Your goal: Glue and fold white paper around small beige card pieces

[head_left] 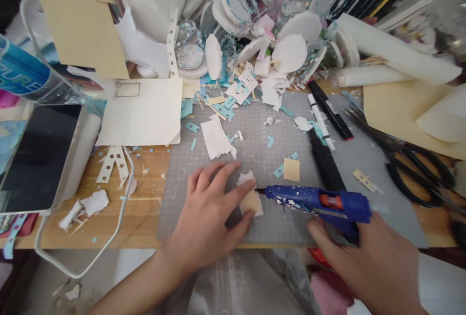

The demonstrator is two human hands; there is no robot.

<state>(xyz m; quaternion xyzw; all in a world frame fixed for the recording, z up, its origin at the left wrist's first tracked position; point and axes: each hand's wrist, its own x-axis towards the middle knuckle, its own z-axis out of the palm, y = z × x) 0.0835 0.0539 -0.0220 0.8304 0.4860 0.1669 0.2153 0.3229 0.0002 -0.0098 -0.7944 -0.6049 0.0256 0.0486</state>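
My left hand (213, 208) lies spread on the grey cutting mat (182, 198), its index finger and thumb pressing on a small white and cream paper piece (252, 203). In my right hand (378, 256) is a blue glue gun (302, 197), its dark nozzle pointing left and nearly at the index fingertip over the paper's edge. My right fingers are wrapped round the handle, partly hidden. Just above the gun lies a cream paper square (291, 169) beside a blue punched strip (278, 170). A torn white paper piece (215, 138) rests further up the mat.
Black scissors (418, 164), a black marker (330, 110), a white pen (321, 122) and a black tool (325, 159) lie on the right. At left are a phone (40, 155), cable (122, 213) and bottle (25, 70). White discs (290, 53) and scraps crowd the back.
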